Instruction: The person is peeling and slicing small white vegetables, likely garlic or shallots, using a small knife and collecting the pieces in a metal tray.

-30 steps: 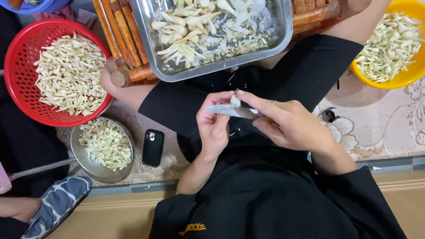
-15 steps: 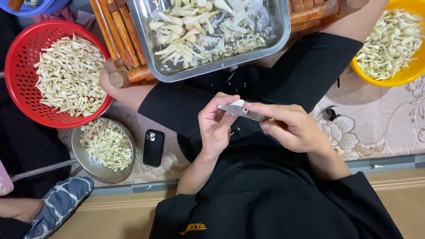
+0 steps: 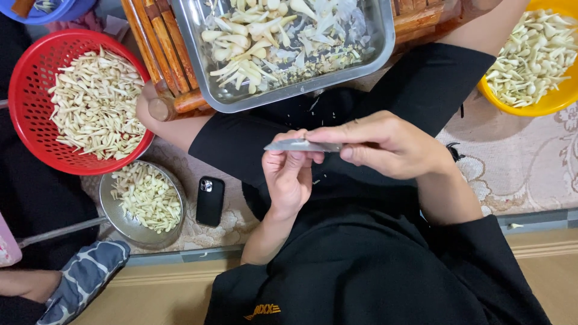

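My right hand (image 3: 391, 147) grips a small knife (image 3: 298, 145), its grey blade pointing left over my lap. My left hand (image 3: 289, 177) is curled just under the blade, thumb and fingertips pressed up against it. They pinch a small white stalk piece that the fingers and blade almost wholly hide. Both hands hover above my black-clad legs, just in front of a metal tray (image 3: 289, 101) holding white stalks and trimmings.
A red basket (image 3: 36, 141) of pale cut stalks sits at the left, with a metal strainer (image 3: 117, 219) of more pieces below it. A black phone (image 3: 210, 200) lies on the mat. A yellow bowl (image 3: 542, 108) of stalks is at the right. A wooden rack (image 3: 159, 54) lies under the tray.
The white piece that stood above the blade a second ago has dropped out of sight behind my left fingers. The knife now lies flatter, and both hands have shifted slightly.
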